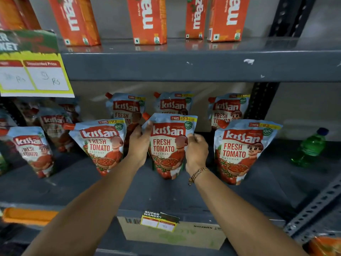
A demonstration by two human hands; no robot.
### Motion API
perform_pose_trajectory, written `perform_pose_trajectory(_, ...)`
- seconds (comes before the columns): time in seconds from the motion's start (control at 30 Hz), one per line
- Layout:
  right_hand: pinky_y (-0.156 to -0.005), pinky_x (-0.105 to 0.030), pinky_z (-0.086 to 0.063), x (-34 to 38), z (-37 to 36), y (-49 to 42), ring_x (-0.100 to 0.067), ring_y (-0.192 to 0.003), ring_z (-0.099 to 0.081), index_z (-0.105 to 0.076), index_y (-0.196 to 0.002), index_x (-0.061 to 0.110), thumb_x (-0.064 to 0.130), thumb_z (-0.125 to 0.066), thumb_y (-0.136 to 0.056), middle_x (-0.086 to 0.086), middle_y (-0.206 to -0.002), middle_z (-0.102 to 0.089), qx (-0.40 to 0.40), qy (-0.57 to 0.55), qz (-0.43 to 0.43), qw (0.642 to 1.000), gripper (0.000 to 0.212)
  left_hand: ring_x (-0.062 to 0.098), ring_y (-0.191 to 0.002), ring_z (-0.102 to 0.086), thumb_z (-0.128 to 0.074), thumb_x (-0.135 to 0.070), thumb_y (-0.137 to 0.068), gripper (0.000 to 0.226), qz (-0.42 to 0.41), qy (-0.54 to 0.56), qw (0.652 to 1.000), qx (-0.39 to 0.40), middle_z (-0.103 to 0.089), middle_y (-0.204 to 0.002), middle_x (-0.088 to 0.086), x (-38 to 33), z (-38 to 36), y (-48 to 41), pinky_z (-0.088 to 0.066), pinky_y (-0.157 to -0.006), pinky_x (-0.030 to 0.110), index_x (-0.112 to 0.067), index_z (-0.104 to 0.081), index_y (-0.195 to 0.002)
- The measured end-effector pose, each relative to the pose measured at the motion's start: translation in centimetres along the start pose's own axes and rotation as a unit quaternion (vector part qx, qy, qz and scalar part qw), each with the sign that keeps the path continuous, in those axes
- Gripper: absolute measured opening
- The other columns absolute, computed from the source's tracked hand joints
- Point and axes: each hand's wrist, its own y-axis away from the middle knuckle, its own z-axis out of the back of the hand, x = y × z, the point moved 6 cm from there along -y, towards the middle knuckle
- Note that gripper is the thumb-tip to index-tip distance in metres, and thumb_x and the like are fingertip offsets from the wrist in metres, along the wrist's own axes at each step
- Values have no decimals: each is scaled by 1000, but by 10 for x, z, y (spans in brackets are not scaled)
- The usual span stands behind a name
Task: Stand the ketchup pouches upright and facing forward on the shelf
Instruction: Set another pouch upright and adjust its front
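Nearest the camera, a cardboard box (173, 235) sits below the shelf edge, with a small price tag (159, 221) hanging over it. Two bare forearms reach up from there onto the grey shelf (77, 183). The left hand (138, 145) and the right hand (196, 151), a chain bracelet (197, 174) at its wrist, are both closed on the middle ketchup pouch (168, 145), which stands upright between them, label forward. The left fingers (147, 126) pinch its upper left edge just below the red spout, and the right fingers curl round its right edge at mid-height. Just beside the left hand stands another front pouch (102, 145), leaning slightly; to the right, apart from the right hand, stands a third front pouch (243, 150). Farther left are more pouches (32, 150), blurred. Behind the held one, a back row of pouches (173, 104) faces forward. A green bottle (311, 147) lies at the far right. On the shelf above stand orange juice cartons (147, 19).
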Motion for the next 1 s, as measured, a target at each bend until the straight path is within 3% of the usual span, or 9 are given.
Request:
perform_pose_trajectory(0.13, -82, -41, -56, -6, 6, -3, -22, -84, -63, -66, -101, 8, 25, -48, -93, -9, -94, -69, -19, 3, -3, 1000, 26, 7, -81, -69, -56, -31, -90, 30, 21, 66, 998, -11, -69, -94, -3, 6, -11, 0, -56, -65, 19, -13, -55, -114)
perform_pose_trajectory(0.33, -83, -44, -57, -8, 9, -4, -24, -87, -65, -66, -100, 10, 25, -46, -94, -12, -101, -71, -9, -5, -5, 1000, 26, 1, -70, -71, -58, -27, -89, 17, 2, 87, 996, -8, -68, -89, 0, 9, -12, -1, -55, -62, 17, -13, -56, -98)
perform_pose_trajectory(0.47, -86, -42, -55, -2, 14, 1, -21, -90, -64, -64, -105, 10, 26, -45, -95, -9, -102, -70, -20, 21, 26, 999, 27, 5, -75, -72, -63, -44, -75, 27, -1, 77, 997, 0, -71, -84, -3, 11, -10, 0, -56, -69, 23, -21, -60, -89)
perform_pose_trajectory(0.6, -78, -27, -53, -1, 14, 11, -15, -95, -60, -55, -117, 10, 34, -43, -95, -4, -109, -65, 31, 95, 89, 991, 35, 5, -81, -71, -60, -23, -88, 5, 0, 32, 998, 45, -71, -91, -4, 14, -5, -2, -56, -76, 24, -21, -63, -91)
perform_pose_trajectory(0.67, -86, -33, -54, -14, 13, 16, -19, -107, -58, -49, -121, 6, 43, -51, -89, -6, -119, -58, 28, 113, 73, 991, 49, 5, -83, -72, -64, -13, -85, 12, -7, -3, 997, 80, -74, -89, -7, 17, -1, -1, -56, -75, 22, -20, -66, -95)
perform_pose_trajectory(0.73, -93, -41, -50, -25, 14, 25, -25, -109, -53, -47, -106, 5, 41, -58, -85, -5, -111, -49, -11, 130, 69, 989, 43, 2, -82, -72, -67, -6, -81, 21, -2, -6, 997, 83, -76, -82, -12, 23, 5, 1, -56, -72, 18, -13, -67, -101)
perform_pose_trajectory(0.8, -85, -45, -51, -29, 10, 38, -30, -98, -56, -39, -86, 21, 33, -57, -87, -6, -97, -46, -15, 137, 95, 986, 22, -1, -79, -71, -67, -1, -80, 26, -3, -4, 997, 80, -76, -77, -15, 25, 8, 3, -55, -69, 14, -6, -65, -106)
perform_pose_trajectory(0.9, -60, -40, -53, -29, -7, 59, -26, -74, -61, -33, -75, 28, 28, -53, -89, -3, -80, -54, 46, 134, 132, 981, 25, -6, -76, -70, -66, -3, -82, 26, -11, -15, 997, 76, -72, -86, -13, 20, 9, 4, -53, -66, 10, -7, -64, -107)
perform_pose_trajectory(1.0, -59, -36, -47, -17, -36, 75, -14, -62, -52, -38, -72, 23, 23, -54, -90, 4, -67, -52, 136, 172, 195, 956, 23, 0, -94, -66, -57, -23, -90, 18, 17, -67, 995, 68, -67, -99, -9, 31, 24, 7, -54, -82, 17, -18, -60, -107)
